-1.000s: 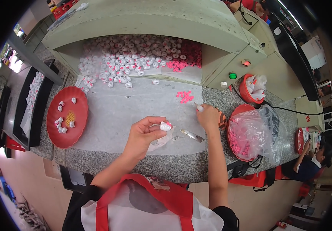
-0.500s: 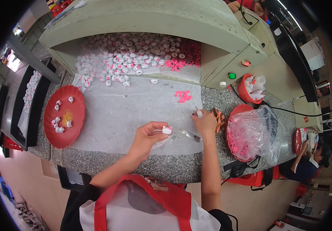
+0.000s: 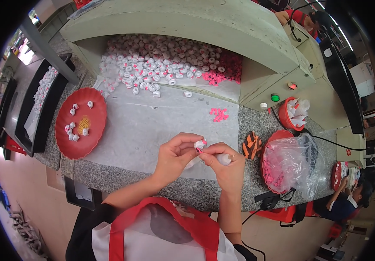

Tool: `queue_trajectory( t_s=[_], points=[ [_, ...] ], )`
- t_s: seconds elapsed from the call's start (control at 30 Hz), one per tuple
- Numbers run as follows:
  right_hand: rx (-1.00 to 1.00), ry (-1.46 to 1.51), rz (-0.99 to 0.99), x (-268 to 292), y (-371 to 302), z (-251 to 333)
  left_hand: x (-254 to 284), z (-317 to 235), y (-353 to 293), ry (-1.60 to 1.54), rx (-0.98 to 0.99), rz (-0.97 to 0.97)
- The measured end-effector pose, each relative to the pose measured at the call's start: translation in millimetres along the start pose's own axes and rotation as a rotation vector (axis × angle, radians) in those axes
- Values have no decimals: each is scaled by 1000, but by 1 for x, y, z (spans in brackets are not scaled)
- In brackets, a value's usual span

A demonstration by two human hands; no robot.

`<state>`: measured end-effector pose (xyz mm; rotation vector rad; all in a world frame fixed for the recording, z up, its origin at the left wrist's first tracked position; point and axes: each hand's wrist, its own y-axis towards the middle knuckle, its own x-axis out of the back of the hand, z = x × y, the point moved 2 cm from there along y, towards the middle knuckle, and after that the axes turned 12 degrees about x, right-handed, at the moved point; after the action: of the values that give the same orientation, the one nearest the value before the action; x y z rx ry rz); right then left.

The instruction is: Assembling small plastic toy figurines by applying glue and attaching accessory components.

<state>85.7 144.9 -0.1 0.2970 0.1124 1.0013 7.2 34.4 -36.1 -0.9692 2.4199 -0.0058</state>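
Note:
Between its thumb and fingers, my left hand (image 3: 175, 155) pinches a small rounded white piece with pink parts (image 3: 200, 145). My right hand (image 3: 227, 167) meets it, thumb and forefinger together at the piece's lower side, where a small pink and dark bit shows. A small white bottle-like object (image 3: 225, 159) is tucked in the right hand's curled fingers. Both hands are above the near edge of the white sheet (image 3: 131, 126). Beyond them lies a small group of pink bits (image 3: 219, 115).
Many white pieces (image 3: 152, 69) heap inside the green-grey booth (image 3: 187, 21), pink bits at its right. A red scalloped plate (image 3: 81, 148) with several white pieces stands left. Right are an orange-black striped cloth (image 3: 251, 145), a plastic-covered red tray (image 3: 279, 135) and a red cup (image 3: 285, 115).
My right hand has come left and nearer from beside the pink bits, meeting the white piece in my left hand. The metal tool on the sheet is now hidden. The whole view has shifted slightly.

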Motion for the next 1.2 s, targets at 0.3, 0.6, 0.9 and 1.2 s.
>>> queue_trajectory(
  t_s=[0.3, 0.6, 0.9, 1.2],
  points=[
    [-166, 0, -121, 5, -7, -5, -1, -16, -8, 31, -8, 69],
    [-30, -13, -60, 5, -9, 1, -7, -9, -6, 69, 40, 72],
    [19, -12, 14, 5, -2, -15, -5, -5, -5, 59, -1, -18],
    [-53, -96, -13, 0, 3, -41, 21, 21, 19, -333, 337, -64]
  ],
)
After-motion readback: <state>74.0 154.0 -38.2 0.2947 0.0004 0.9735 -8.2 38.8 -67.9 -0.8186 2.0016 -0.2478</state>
